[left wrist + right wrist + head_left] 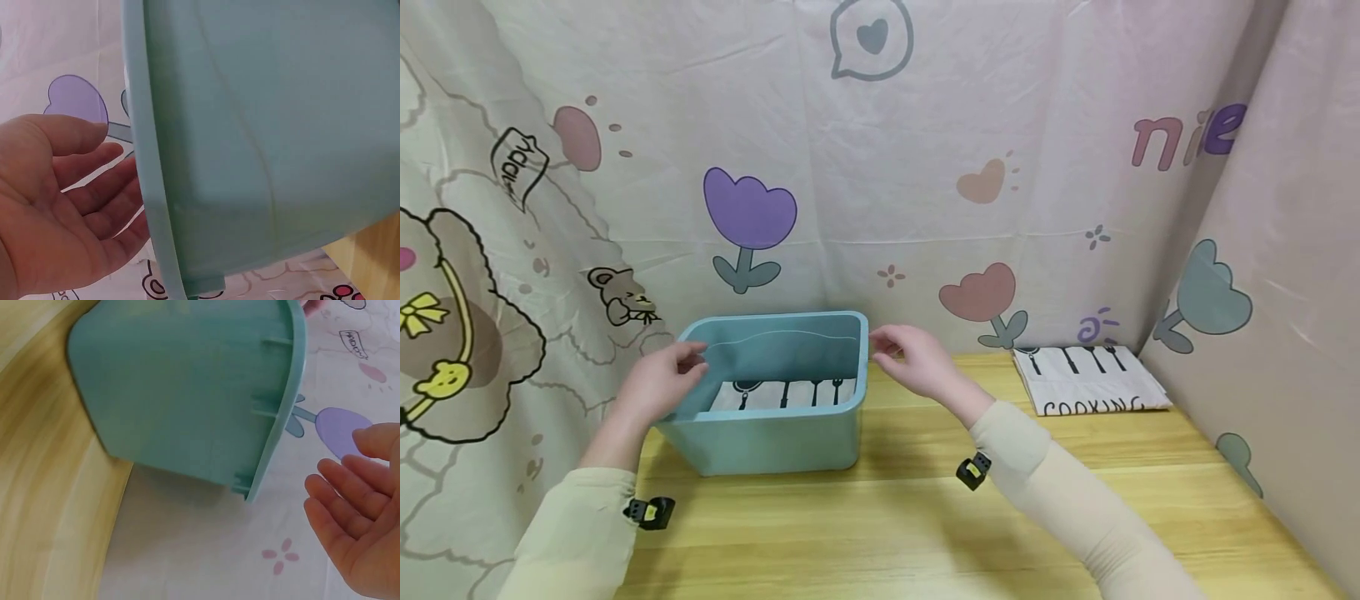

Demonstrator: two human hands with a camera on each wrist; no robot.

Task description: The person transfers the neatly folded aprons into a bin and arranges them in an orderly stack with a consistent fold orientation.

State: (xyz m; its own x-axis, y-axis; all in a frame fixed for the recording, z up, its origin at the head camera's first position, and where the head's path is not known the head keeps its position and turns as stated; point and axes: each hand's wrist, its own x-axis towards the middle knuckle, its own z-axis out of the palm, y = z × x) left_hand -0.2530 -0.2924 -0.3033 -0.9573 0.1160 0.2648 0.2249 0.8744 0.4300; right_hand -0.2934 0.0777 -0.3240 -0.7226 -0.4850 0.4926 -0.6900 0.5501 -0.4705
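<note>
A light blue plastic bin stands on the wooden table at centre left, in front of the curtain. Inside it lies a folded white cloth printed with black kitchen utensils. My left hand hovers at the bin's left rim, fingers relaxed and loosely bent; in the left wrist view its fingertips are right at the rim. Just off the right rim is my right hand, also with relaxed fingers. A gap shows between that hand and the bin in the right wrist view. Neither hand holds anything.
Another folded white cloth, printed with utensils and the word "COOKING", lies at the back right of the table. Patterned curtains hang behind and along both sides, and the left one comes close to the bin.
</note>
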